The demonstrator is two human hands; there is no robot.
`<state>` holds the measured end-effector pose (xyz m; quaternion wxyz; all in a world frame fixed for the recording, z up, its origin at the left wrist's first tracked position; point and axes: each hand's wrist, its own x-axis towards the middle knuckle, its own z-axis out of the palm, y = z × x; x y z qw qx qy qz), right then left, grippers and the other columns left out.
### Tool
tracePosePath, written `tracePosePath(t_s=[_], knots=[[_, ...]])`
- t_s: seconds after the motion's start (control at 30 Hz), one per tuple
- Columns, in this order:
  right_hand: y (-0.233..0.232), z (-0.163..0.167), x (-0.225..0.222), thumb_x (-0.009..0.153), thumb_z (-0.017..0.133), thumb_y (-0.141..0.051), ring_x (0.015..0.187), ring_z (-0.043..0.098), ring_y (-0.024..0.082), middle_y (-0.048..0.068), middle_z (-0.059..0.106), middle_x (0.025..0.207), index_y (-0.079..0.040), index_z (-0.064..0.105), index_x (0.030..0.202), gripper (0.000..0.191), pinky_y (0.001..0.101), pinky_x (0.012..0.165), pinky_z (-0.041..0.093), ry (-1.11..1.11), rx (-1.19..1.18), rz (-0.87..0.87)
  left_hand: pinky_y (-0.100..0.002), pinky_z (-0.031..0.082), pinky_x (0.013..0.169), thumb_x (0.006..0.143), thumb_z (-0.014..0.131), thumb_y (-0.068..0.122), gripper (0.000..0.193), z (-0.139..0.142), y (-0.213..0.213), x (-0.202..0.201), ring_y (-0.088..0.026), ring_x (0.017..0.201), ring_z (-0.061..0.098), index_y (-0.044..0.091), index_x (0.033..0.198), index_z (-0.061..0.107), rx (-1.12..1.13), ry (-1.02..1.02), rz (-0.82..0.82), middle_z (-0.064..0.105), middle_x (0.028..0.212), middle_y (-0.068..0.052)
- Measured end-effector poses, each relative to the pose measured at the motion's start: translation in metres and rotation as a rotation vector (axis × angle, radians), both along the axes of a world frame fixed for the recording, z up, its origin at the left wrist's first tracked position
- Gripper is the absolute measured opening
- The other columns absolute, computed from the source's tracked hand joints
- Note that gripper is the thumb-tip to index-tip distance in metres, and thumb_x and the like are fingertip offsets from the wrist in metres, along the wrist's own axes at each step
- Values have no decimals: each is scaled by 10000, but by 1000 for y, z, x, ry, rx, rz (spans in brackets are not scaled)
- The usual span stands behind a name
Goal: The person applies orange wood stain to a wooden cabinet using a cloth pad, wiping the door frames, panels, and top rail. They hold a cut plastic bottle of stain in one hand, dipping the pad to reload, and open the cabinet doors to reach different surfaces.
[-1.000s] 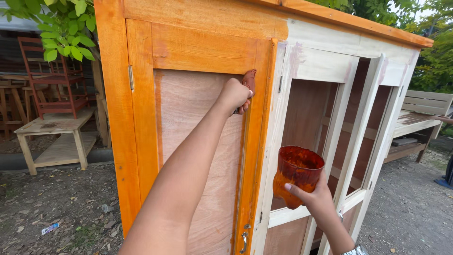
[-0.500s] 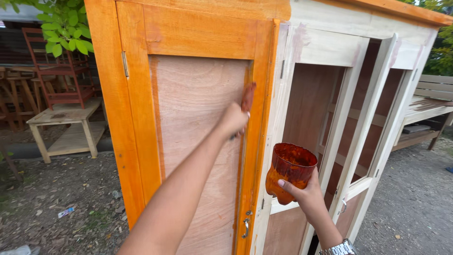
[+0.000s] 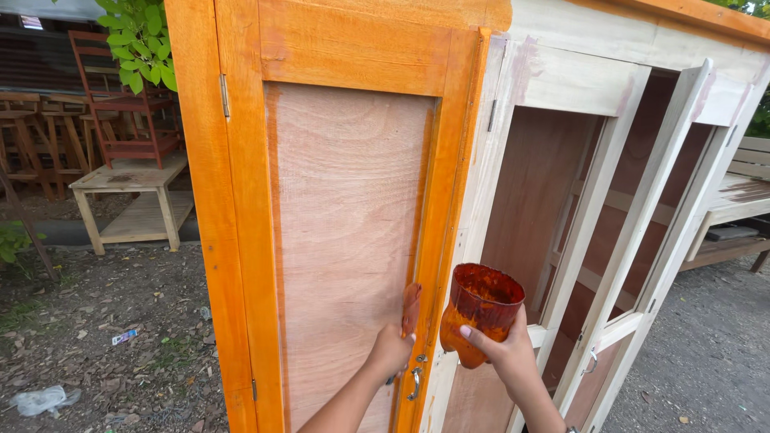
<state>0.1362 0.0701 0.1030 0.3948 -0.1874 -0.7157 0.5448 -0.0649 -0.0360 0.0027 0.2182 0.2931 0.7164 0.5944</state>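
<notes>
Against orange door [image 3: 353, 240], left hand [image 3: 391, 353] grips brush [image 3: 411, 309] — seemingly stained, right hand [image 3: 504, 353] clasps orange-smeared cup [image 3: 480, 313].

Door frame [image 3: 241, 208] glossy orange stain; panel [image 3: 345, 224] pale pinkish wood grain. Cup [image 3: 480, 313] orange-brown, streaked. Brush [image 3: 411, 309] reddish-brown. Right doors [image 3: 634, 200] whitish, unstained.

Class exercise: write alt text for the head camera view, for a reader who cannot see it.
A left hand presses a stained paintbrush against the orange-varnished frame of a wooden cabinet door, while the right hand holds an orange-stained cut plastic bottle cup. The cabinet's other doors are unfinished pale wood.
</notes>
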Motion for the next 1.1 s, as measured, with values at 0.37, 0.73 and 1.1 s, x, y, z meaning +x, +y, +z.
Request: tracePosePath(t_s=[0.37,0.73,1.1], knots=[[-8,-23,13,630,867,-287,1162,688,289,139,658,1292,-172,382,1449,959,414,825,644,-155,-58,18,-326,339,357,1019,565,168,161,-94,-14,4,-123,411,423,57,906,537,-34,-342,-50,508,614,-40],[-13,-1,6,660,866,-253,1108,707,267,130,663,1276,-137,378,1440,928,390,763,637,-82,22,96,-369,434,369,982,650,218,399,9,-4,-37,-207,366,548,4,648,614,-109,58,-79,566,496,-113],[16,0,9,678,851,-261,1154,673,289,152,629,1298,-114,366,1446,920,392,797,629,38,72,67,-392,423,415,980,580,151,256,238,30,-38,-196,457,526,-31,801,581,210,226,12,574,629,-108]])
